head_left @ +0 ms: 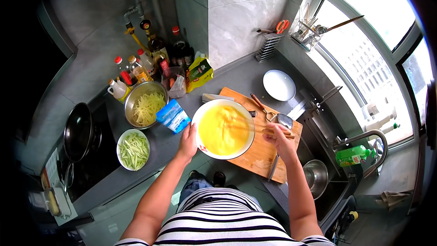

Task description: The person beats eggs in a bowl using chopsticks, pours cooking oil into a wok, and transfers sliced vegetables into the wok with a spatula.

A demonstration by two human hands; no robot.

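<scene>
My left hand (187,142) grips the left rim of a white bowl (198,147) and holds it up over the front of the counter. Yellow beaten egg (223,132) fills much of the bowl, its surface streaked and frothy. In my right hand (283,143) is a pair of chopsticks (269,130), their far ends blurred over the egg. Beneath the bowl lies a wooden cutting board (259,162), partly covered by it. A peeler (260,103) and a knife (273,167) rest on the board.
Left of the bowl are a blue packet (173,116), a steel bowl of pale shreds (132,114) and a bowl of green strips (133,149). A wok (78,132) sits on the stove. Bottles (139,69) line the wall. A white plate (279,85) and a sink (334,173) are on the right.
</scene>
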